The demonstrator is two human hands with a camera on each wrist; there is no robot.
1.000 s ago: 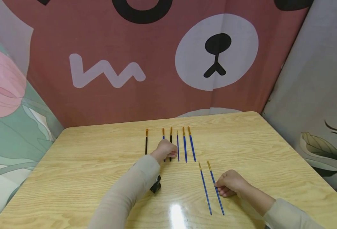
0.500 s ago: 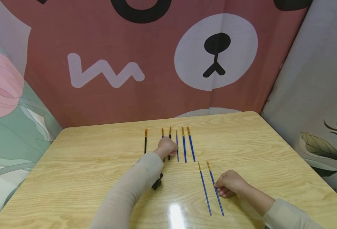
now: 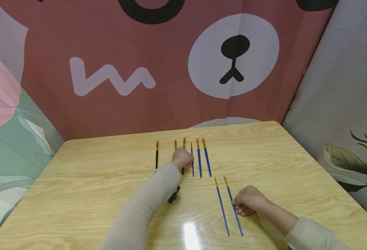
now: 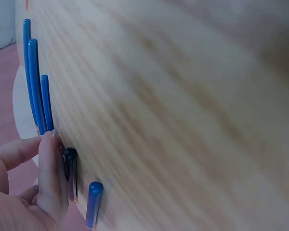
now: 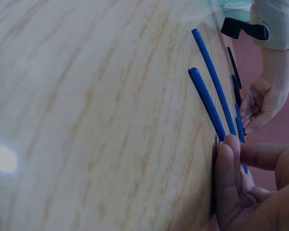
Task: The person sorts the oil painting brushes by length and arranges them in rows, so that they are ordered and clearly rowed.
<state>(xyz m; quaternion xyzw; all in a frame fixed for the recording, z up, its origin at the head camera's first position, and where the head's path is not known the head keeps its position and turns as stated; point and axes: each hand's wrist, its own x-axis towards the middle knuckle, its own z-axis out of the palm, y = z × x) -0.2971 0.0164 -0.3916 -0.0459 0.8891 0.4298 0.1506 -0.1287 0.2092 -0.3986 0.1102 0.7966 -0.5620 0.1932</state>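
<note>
Close to the far edge of the table, my left hand (image 3: 181,158) pinches the thin blue paintbrush (image 4: 45,103) between thumb and fingertips. Under or beside that hand are a black-handled paintbrush (image 3: 184,142) and a blue one (image 4: 94,204), both partly hidden from above. Two thicker blue paintbrushes, a straight one (image 3: 199,159) and a slanted one (image 3: 207,159), lie just right of the thin one. Nearer, my right hand (image 3: 249,199) pinches the handle of a blue paintbrush (image 3: 237,217). A slimmer blue paintbrush (image 3: 222,211) lies to its left.
Another black-handled paintbrush (image 3: 156,156) lies apart at the left end of the far row. The wooden table (image 3: 93,184) reaches a hanging bear-print cloth (image 3: 124,114) at the back. A black strap (image 3: 173,195) sits by the left cuff.
My left hand has shifted slightly up and right, its fingertips coming to the thin blue paintbrush. My right hand stays at its paintbrush. The head view has moved a little.
</note>
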